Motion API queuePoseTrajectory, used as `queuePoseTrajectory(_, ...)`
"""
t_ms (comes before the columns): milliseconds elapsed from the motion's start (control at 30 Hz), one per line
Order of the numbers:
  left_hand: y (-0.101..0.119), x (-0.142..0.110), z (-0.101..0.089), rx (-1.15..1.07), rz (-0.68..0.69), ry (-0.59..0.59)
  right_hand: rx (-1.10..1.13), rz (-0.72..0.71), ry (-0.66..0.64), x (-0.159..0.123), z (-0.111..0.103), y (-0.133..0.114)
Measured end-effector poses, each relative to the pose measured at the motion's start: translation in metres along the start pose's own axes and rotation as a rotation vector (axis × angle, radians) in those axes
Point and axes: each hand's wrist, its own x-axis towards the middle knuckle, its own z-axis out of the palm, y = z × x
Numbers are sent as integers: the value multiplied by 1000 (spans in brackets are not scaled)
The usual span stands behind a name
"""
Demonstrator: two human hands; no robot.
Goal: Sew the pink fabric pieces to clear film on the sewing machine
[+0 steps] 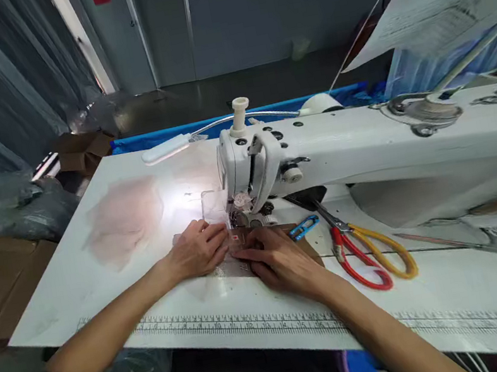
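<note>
A white sewing machine (367, 149) stands on a white table (76, 274). Under its needle lies a small sheer piece of fabric (232, 269) with a red tag. My left hand (199, 249) rests flat on the fabric's left side, fingers stretched toward the presser foot (239, 218). Just right of the needle, my right hand (278, 261) presses on the fabric with its fingers together and pointing left. Neither hand grips anything.
A stack of pale pink fabric pieces (124, 220) lies at the table's left. Red and yellow scissors (365, 249) and blue thread snips (304, 227) lie right of my right hand. A printed ruler (235, 326) runs along the front edge. Cardboard boxes (79, 152) sit beyond.
</note>
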Motion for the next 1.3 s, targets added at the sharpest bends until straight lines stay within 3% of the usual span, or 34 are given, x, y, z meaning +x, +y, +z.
queuePoseTrajectory(367, 1, -2, -2, 83, 9, -60, -70, 3, -47, 1, -2, -6)
queuePoseTrajectory(767, -6, 10, -8, 36, -123, -260, -130, 0, -10, 5, 4, -1)
queuePoseTrajectory(1300, -13, 7, -4, 5, -91, -230, -98, 53, 12, 4, 7, 0)
